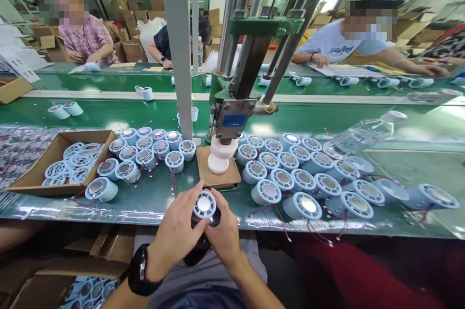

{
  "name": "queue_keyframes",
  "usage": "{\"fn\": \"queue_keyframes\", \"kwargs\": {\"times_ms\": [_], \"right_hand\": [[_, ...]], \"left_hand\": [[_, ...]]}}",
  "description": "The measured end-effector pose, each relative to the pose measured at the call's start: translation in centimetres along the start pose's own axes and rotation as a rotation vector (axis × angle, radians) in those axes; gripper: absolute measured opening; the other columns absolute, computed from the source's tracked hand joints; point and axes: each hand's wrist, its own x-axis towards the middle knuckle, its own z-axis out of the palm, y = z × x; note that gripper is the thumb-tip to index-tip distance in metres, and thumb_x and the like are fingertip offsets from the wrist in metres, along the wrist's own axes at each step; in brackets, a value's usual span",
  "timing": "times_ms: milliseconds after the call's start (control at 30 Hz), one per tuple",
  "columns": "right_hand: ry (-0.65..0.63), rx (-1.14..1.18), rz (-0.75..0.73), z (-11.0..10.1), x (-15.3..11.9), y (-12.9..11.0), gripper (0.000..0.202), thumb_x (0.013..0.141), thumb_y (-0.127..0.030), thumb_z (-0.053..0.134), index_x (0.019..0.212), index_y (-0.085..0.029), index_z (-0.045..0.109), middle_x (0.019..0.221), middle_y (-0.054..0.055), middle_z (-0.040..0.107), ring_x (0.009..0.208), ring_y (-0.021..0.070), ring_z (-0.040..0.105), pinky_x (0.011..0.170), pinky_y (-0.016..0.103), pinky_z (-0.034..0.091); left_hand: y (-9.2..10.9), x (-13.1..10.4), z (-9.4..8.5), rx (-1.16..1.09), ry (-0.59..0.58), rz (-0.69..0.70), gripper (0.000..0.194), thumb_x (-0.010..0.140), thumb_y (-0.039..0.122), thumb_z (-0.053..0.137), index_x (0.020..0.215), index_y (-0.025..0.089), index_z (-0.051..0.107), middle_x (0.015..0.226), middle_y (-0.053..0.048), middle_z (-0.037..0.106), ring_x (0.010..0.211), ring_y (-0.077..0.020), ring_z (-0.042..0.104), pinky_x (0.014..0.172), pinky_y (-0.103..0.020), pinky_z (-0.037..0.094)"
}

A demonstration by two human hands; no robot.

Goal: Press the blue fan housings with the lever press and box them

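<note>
Both hands meet at the table's near edge, just in front of the wearer's body, and together grasp one small, round, light-blue unit (204,205). Its ringed end, with a silver disc at the centre, faces up towards the camera. From the lower left, the left forearm slants inward to the left hand (181,217), which shows its back; its index finger stretches forward along the unit's far left side, and its thumb curls in at the near edge. From the lower right, the right forearm angles in to mirror it, the right hand (224,231) wrapping the other side, fingers bent, thumb close to the left thumb. The forearms make an upturned V. A black watch (143,270) circles the left wrist.

Just beyond the fingertips stands a green-and-metal press (234,117); under its white pad (224,148), a white round seat (218,164) rests on a brown board (207,179). Similar blue units crowd the green table (218,219) on either side, a cluster to the left (145,158) and a larger one to the right (283,179), many trailing thin wires. Further left, a cardboard box (43,189) holds pale blue rings (74,159); at right lies a clear bottle (359,134). Across the green conveyor (109,114), other people sit at work.
</note>
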Motion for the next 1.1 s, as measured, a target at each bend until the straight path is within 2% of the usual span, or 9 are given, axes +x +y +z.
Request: {"fn": "queue_keyframes", "kwargs": {"times_ms": [100, 300, 400, 500, 633, 733, 867, 1100], "right_hand": [[0.011, 0.009, 0.004, 0.1, 0.0, 0.2, 0.065, 0.083, -0.028, 0.072, 0.141, -0.017, 0.044, 0.120, 0.010, 0.068, 0.105, 0.0188, 0.070, 0.088, 0.027, 0.060], [0.014, 0.014, 0.023, 0.1, -0.1, 0.2, 0.073, 0.085, -0.029, 0.070, 0.149, -0.017, 0.037, 0.119, 0.010, 0.068, 0.104, 0.0190, 0.071, 0.085, 0.027, 0.061], [-0.011, 0.013, 0.001, 0.1, 0.0, 0.3, 0.066, 0.085, -0.024, 0.069, 0.145, -0.016, 0.044, 0.124, 0.012, 0.066, 0.110, 0.0204, 0.068, 0.091, 0.030, 0.060], [-0.058, 0.014, -0.043, -0.2, 0.3, 0.3, 0.051, 0.085, -0.020, 0.066, 0.135, -0.016, 0.055, 0.125, 0.012, 0.065, 0.114, 0.0210, 0.066, 0.097, 0.033, 0.058], [-0.094, 0.008, -0.031, -0.5, 0.6, 0.4, 0.056, 0.087, -0.023, 0.064, 0.140, -0.015, 0.051, 0.123, 0.012, 0.066, 0.110, 0.0206, 0.068, 0.092, 0.031, 0.060], [-0.089, 0.002, -0.005, -0.4, 0.4, 0.5, 0.068, 0.086, -0.027, 0.066, 0.149, -0.016, 0.040, 0.126, 0.012, 0.065, 0.111, 0.0213, 0.068, 0.090, 0.030, 0.060], [-0.088, 0.014, 0.050, -0.3, 0.2, 0.4, 0.072, 0.085, -0.028, 0.069, 0.149, -0.016, 0.038, 0.126, 0.012, 0.065, 0.109, 0.0205, 0.069, 0.089, 0.028, 0.060], [-0.084, 0.043, 0.077, -0.2, 0.2, 0.3, 0.075, 0.084, -0.027, 0.070, 0.150, -0.015, 0.038, 0.122, 0.011, 0.067, 0.108, 0.0192, 0.069, 0.091, 0.027, 0.059]], "left_hand": [[0.4, 0.2, 0.3, 0.033, 0.004, -0.019, 0.072, 0.079, 0.010, 0.063, 0.145, 0.026, 0.039, 0.142, -0.006, 0.056, 0.127, -0.0250, 0.055, 0.107, -0.041, 0.048], [0.2, 0.1, 0.4, -0.030, -0.008, -0.036, 0.074, 0.084, 0.013, 0.060, 0.150, 0.029, 0.030, 0.133, -0.005, 0.061, 0.125, -0.0228, 0.056, 0.107, -0.040, 0.048], [-0.1, 0.0, 1.0, -0.060, -0.018, -0.060, 0.068, 0.085, 0.017, 0.058, 0.149, 0.025, 0.033, 0.136, -0.008, 0.059, 0.128, -0.0243, 0.054, 0.108, -0.042, 0.047], [-0.4, -0.4, 2.1, -0.081, 0.058, -0.091, 0.059, 0.085, 0.019, 0.056, 0.142, 0.019, 0.043, 0.141, -0.012, 0.055, 0.130, -0.0265, 0.053, 0.109, -0.045, 0.046], [-0.3, -1.0, 3.0, -0.083, 0.183, -0.125, 0.061, 0.085, 0.019, 0.058, 0.144, 0.021, 0.041, 0.137, -0.011, 0.059, 0.126, -0.0252, 0.057, 0.107, -0.044, 0.049], [-0.2, -1.0, 2.9, -0.071, 0.181, -0.085, 0.062, 0.085, 0.019, 0.059, 0.145, 0.024, 0.042, 0.139, -0.009, 0.059, 0.128, -0.0246, 0.056, 0.108, -0.043, 0.049], [-0.4, -0.6, 2.7, -0.076, 0.137, -0.067, 0.067, 0.081, 0.018, 0.063, 0.145, 0.024, 0.044, 0.139, -0.008, 0.060, 0.128, -0.0252, 0.058, 0.107, -0.040, 0.050], [-0.3, -0.7, 3.5, -0.177, 0.261, -0.158, 0.080, 0.077, 0.015, 0.069, 0.150, 0.026, 0.036, 0.129, -0.005, 0.067, 0.117, -0.0225, 0.065, 0.105, -0.037, 0.050]]}}
